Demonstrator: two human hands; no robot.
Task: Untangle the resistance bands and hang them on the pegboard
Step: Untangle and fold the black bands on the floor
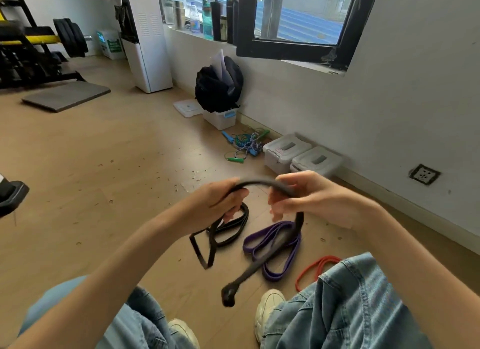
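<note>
Both hands hold a black resistance band (259, 185) above the wooden floor. My left hand (218, 202) grips one side of it and my right hand (304, 196) pinches the other, so the band arches between them. Its loops hang down: a flat strap end at the left and a long strand ending in a dark knob near my shoe. Another black band (231, 231) lies coiled on the floor under my left hand. A purple band (272, 244) lies folded beside it, and a red band (314, 268) shows partly behind my right knee. No pegboard is in view.
I sit on the floor in jeans and white shoes (267, 312). Tangled skipping ropes (246, 143), two lidded plastic boxes (301, 156) and a black backpack (218, 86) on a bin line the right wall. Gym equipment (33, 50) and a grey mat stand at far left.
</note>
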